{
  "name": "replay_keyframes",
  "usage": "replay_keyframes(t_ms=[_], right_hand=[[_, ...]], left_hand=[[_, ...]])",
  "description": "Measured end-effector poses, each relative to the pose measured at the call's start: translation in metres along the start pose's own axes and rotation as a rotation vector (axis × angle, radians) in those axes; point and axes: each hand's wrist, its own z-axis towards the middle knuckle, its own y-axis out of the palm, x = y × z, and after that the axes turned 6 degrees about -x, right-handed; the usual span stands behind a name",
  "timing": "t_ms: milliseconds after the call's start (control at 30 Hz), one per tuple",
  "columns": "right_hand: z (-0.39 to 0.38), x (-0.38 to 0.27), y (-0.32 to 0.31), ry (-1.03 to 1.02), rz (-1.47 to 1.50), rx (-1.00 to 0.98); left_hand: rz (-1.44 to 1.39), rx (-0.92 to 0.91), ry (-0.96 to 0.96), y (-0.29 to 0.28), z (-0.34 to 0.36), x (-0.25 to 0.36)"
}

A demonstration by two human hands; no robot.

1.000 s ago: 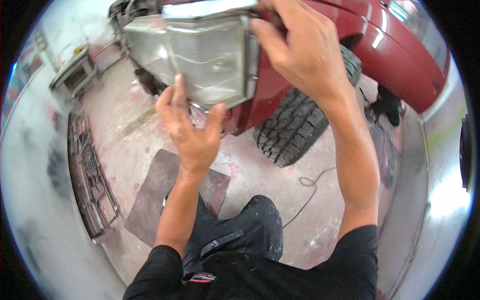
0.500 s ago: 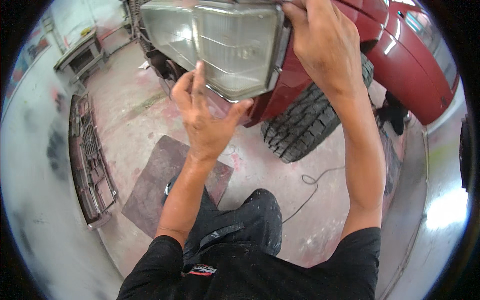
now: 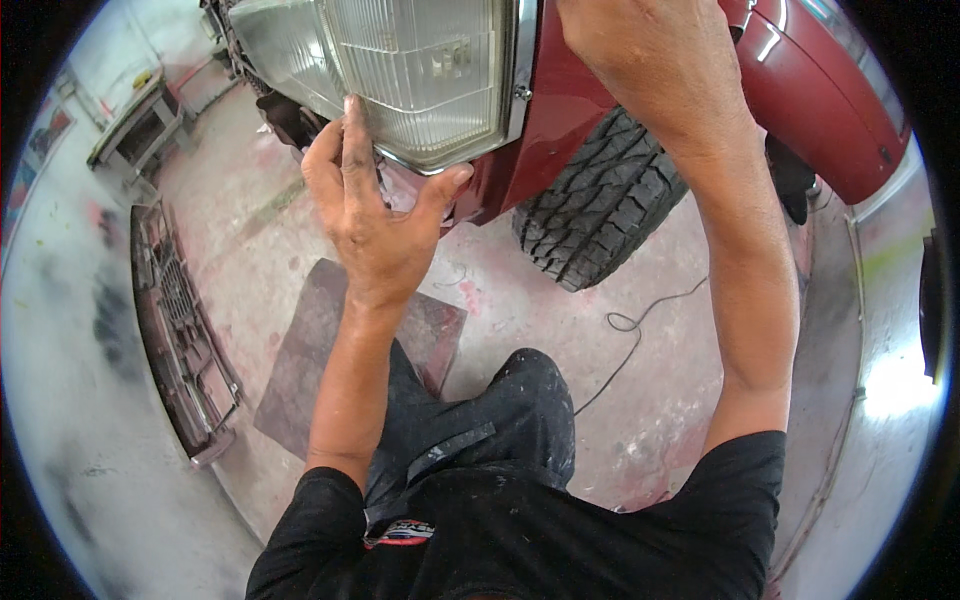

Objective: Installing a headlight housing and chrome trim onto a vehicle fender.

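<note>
A large clear ribbed headlight (image 3: 420, 80) with a bright metal trim edge sits at the front corner of a red vehicle (image 3: 550, 110). My left hand (image 3: 375, 220) is at its lower edge, fingers stretched and thumb spread apart. The index fingertip touches the lens near its bottom seam, and the thumb lies by the lower trim. My right hand (image 3: 660, 60) is raised in front of the red fender, right of the headlight. Its fingers are cut off by the top of the picture, so what they touch is hidden.
A thick-treaded tyre (image 3: 600, 200) stands below the fender. A detached grille (image 3: 180, 310) leans along the left wall. A dark flat mat (image 3: 315, 350) lies by my legs, and a thin cable (image 3: 640, 335) curls across the floor. A stand (image 3: 140, 125) is at far left.
The headlight and vehicle have shifted up and left in view. My right hand has left the headlight's upper edge, its fingers now out of view. The left hand stays at the lower edge.
</note>
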Motion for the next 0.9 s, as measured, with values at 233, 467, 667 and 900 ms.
replay_keyframes(t_ms=[233, 467, 667, 900], right_hand=[[0.007, -0.004, 0.001, 0.179, 0.135, -0.184], [0.009, 0.040, 0.033, -0.345, -0.188, -0.024], [0.003, 0.014, -0.016, 0.204, 0.298, -0.305], [0.006, -0.008, -0.002, 0.187, 0.027, -0.253]], left_hand=[[-0.058, 0.027, 0.038, -0.002, -0.001, -0.003], [-0.043, -0.022, 0.035, 0.010, 0.003, 0.002], [-0.145, 0.006, -0.012, 0.011, 0.000, 0.010], [-0.057, -0.015, -0.035, -0.003, -0.003, 0.006]])
